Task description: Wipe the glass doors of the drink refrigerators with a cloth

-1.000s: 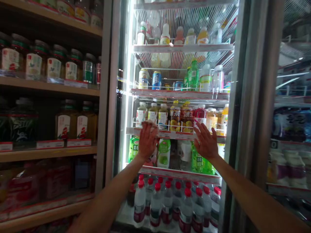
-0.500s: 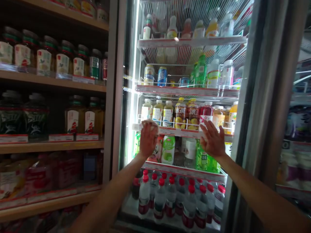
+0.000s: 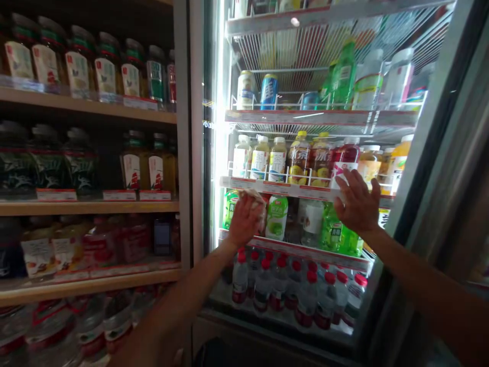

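Left hand point(image 3: 244, 221), holding a crumpled pale cloth point(image 3: 258, 197) under its fingers, has shifted from the white shelf's front edge point(image 3: 298, 191) to just below it, near the green-and-white bottle point(image 3: 277, 217). Hands are apart; right hand point(image 3: 358, 206), empty, fingers spread, overlaps the red white-capped bottle point(image 3: 348, 154). Surface contact cannot be determined.

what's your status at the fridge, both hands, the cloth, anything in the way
Left hand holding pale cloth. Right hand open, nothing seen in it. Red bottle partly hidden behind right hand.
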Motion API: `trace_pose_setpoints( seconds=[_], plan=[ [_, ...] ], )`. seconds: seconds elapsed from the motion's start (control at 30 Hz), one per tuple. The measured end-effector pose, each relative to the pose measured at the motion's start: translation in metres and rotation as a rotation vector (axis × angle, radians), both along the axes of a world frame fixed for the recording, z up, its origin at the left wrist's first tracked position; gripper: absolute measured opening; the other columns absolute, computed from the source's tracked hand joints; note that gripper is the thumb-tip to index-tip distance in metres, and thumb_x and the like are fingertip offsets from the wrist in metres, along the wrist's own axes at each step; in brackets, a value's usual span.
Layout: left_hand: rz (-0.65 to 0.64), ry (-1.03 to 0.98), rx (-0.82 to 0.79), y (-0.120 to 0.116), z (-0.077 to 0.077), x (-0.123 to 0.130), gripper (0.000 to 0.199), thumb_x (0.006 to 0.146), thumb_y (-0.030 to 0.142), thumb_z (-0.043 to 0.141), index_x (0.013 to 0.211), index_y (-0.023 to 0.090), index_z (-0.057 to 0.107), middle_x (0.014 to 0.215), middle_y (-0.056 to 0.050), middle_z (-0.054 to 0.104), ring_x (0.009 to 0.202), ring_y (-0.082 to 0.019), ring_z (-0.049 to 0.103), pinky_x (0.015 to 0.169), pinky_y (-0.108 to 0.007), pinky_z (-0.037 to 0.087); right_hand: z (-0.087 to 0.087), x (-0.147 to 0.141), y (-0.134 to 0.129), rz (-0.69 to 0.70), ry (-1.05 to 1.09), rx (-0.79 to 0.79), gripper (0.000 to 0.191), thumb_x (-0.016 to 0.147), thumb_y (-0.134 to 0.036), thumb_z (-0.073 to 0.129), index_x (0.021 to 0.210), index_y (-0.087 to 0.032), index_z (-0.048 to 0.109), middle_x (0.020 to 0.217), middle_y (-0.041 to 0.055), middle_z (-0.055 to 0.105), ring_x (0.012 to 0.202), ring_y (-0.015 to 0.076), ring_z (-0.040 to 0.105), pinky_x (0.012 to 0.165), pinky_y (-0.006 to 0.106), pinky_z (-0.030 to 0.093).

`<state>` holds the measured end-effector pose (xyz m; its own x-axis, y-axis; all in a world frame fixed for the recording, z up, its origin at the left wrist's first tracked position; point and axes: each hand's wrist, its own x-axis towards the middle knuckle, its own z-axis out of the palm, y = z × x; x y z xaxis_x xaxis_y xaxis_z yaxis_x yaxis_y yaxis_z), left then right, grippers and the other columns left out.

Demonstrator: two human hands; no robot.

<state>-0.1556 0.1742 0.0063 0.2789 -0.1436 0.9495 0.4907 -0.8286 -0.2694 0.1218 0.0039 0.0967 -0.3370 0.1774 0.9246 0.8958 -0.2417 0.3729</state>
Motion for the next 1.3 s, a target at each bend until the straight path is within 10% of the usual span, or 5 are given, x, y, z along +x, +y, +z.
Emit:
trace_pose_setpoints(
  seconds=[0.33, 0.57, 0.8, 1.07, 1.3],
  plan=[
    [0.092, -0.396, -0.2, 0.022, 0.003, -0.042, 0.048, 0.089, 0.021, 0.037, 0.136, 0.019, 0.03, 0.149, -0.015, 0.018, 0.139, -0.024, 0.012, 0.11, -0.049, 0.023, 0.0, 0.004, 0.002, 0.035, 0.032, -0.029, 0.05, 0.086, -0.032, 0.039, 0.135, -0.018, 0.04, 0.144, 0.0094, 0.037, 0.132, 0.0265, 0.033, 0.11, 0.05, 0.012],
    [-0.024, 0.145, 0.063, -0.006, -0.018, 0.002, 0.045, 0.083, 0.023, 0.05, 0.128, 0.025, 0.044, 0.148, -0.01, 0.026, 0.139, -0.027, 0.014, 0.107, -0.047, 0.028, 0.001, 0.002, 0.001, -0.046, 0.017, -0.039, 0.052, 0.085, -0.032, 0.039, 0.135, -0.018, 0.038, 0.145, 0.0091, 0.035, 0.135, 0.0232, 0.029, 0.111, 0.047, 0.01],
    [0.051, -0.409, -0.197, 0.019, 0.003, -0.035, 0.047, 0.087, 0.019, 0.043, 0.133, 0.021, 0.038, 0.148, -0.013, 0.02, 0.137, -0.025, 0.019, 0.11, -0.046, 0.023, 0.002, -0.003, 0.002, -0.024, 0.02, -0.021, 0.059, 0.085, -0.031, 0.039, 0.142, -0.024, 0.024, 0.145, 0.0061, 0.035, 0.135, 0.021, 0.029, 0.111, 0.047, 0.01],
    [-0.038, 0.2, 0.143, -0.016, -0.02, 0.013, 0.048, 0.082, 0.017, 0.05, 0.128, 0.028, 0.044, 0.147, -0.008, 0.028, 0.138, -0.026, 0.017, 0.107, -0.044, 0.029, 0.002, -0.002, 0.002, -0.018, 0.023, -0.034, 0.059, 0.085, -0.03, 0.037, 0.142, -0.023, 0.023, 0.146, 0.006, 0.033, 0.136, 0.0207, 0.026, 0.112, 0.048, 0.01],
    [0.046, -0.265, -0.077, 0.009, -0.006, -0.026, 0.055, 0.083, 0.014, 0.048, 0.136, 0.022, 0.034, 0.151, -0.014, 0.015, 0.138, -0.029, 0.016, 0.108, -0.052, 0.024, 0.003, -0.005, 0.001, -0.023, 0.03, -0.031, 0.056, 0.085, -0.03, 0.037, 0.139, -0.022, 0.029, 0.144, 0.007, 0.036, 0.136, 0.0199, 0.026, 0.111, 0.049, 0.012]
  ],
)
